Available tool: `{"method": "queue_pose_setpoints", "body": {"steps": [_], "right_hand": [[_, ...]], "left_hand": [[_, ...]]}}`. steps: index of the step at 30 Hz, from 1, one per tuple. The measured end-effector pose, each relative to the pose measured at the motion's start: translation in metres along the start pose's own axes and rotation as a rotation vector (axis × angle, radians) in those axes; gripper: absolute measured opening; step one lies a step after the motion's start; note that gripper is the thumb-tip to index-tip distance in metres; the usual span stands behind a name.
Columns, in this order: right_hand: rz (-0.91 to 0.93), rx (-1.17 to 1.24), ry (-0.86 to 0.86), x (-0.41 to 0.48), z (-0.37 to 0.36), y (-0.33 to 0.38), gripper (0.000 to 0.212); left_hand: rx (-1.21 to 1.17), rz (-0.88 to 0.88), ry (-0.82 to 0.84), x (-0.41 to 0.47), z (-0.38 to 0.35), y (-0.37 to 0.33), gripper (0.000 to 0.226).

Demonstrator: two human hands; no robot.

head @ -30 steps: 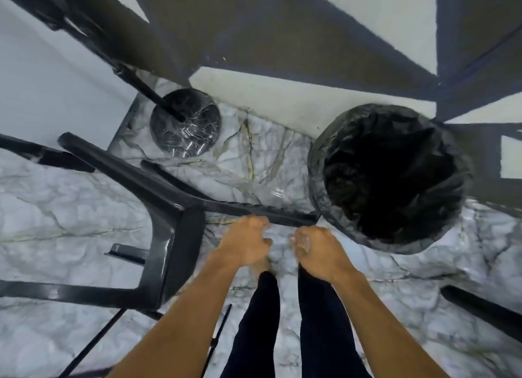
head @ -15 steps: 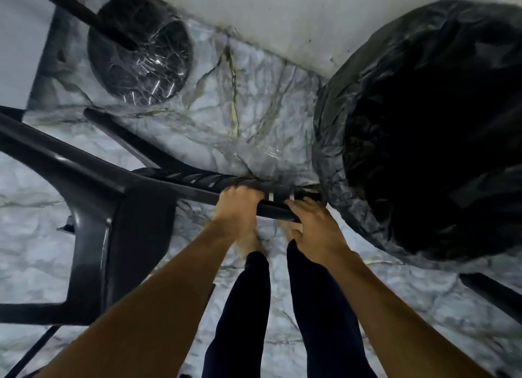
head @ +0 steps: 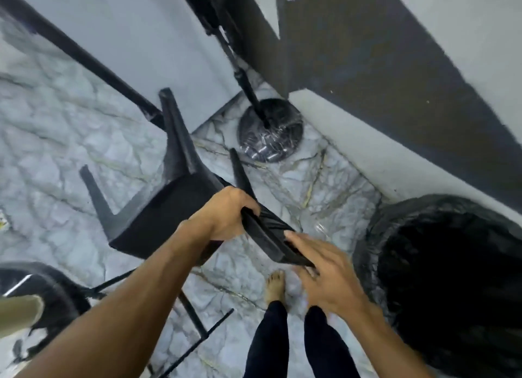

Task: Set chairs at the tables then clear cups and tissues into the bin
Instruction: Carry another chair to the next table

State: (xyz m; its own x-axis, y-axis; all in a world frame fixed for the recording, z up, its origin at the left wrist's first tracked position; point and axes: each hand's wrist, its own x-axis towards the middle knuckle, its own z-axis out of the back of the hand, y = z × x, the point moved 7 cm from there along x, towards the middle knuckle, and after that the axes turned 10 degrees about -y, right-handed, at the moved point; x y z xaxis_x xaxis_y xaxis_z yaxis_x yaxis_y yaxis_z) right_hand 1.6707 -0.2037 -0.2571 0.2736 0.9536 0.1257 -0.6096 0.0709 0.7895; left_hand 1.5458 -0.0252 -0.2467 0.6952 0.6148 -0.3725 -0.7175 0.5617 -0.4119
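A black plastic chair (head: pixel 158 219) is tipped over above the marble floor, its legs pointing up and to the left. My left hand (head: pixel 223 216) is shut on the top rail of its backrest. My right hand (head: pixel 324 281) holds the lower end of the same rail more loosely, thumb on top and fingers spread beneath it. The bin (head: pixel 375 253), lined with a black bag, stands just right of my right hand, its mouth dark. No cups or tissues are visible.
A round black table base (head: pixel 271 140) with its pole stands beyond the chair by the wall's skirting (head: pixel 353 140). Thin black metal legs (head: pixel 195 318) cross the floor under my left arm. A dark round object (head: pixel 50 290) sits bottom left. My bare foot (head: pixel 275 287) is below the chair.
The chair has been lifted off the floor and swung up and left, so its legs now point away. My right hand's grip has loosened. The view has pulled back from the bin.
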Motion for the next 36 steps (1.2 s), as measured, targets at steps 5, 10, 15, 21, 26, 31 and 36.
{"method": "queue_pose_setpoints", "body": {"steps": [5, 10, 15, 21, 26, 31, 36], "right_hand": [[0.135, -0.027, 0.064, 0.061, 0.016, 0.120, 0.040], [0.171, -0.018, 0.179, 0.118, -0.017, 0.217, 0.038], [0.139, -0.047, 0.300, 0.179, -0.071, 0.315, 0.051], [0.323, -0.351, 0.551, 0.235, -0.119, 0.371, 0.071], [0.754, -0.339, 0.478, 0.260, -0.130, 0.398, 0.055], [0.815, -0.212, 0.621, 0.300, -0.160, 0.409, 0.077], [0.940, -0.390, 0.472, 0.350, -0.199, 0.406, 0.085]], "left_hand": [[-0.230, 0.230, -0.406, -0.065, 0.098, 0.025, 0.044], [-0.658, 0.696, -1.016, -0.181, 0.105, 0.012, 0.042], [-0.851, 0.891, -0.854, -0.174, 0.022, 0.002, 0.112], [-0.599, 0.929, -1.140, -0.208, 0.121, 0.048, 0.101], [-0.529, 0.823, -1.243, -0.223, 0.224, 0.103, 0.067], [-0.412, 0.755, -1.183, -0.218, 0.286, 0.169, 0.049], [-0.402, 0.683, -1.128, -0.198, 0.320, 0.220, 0.042]]}}
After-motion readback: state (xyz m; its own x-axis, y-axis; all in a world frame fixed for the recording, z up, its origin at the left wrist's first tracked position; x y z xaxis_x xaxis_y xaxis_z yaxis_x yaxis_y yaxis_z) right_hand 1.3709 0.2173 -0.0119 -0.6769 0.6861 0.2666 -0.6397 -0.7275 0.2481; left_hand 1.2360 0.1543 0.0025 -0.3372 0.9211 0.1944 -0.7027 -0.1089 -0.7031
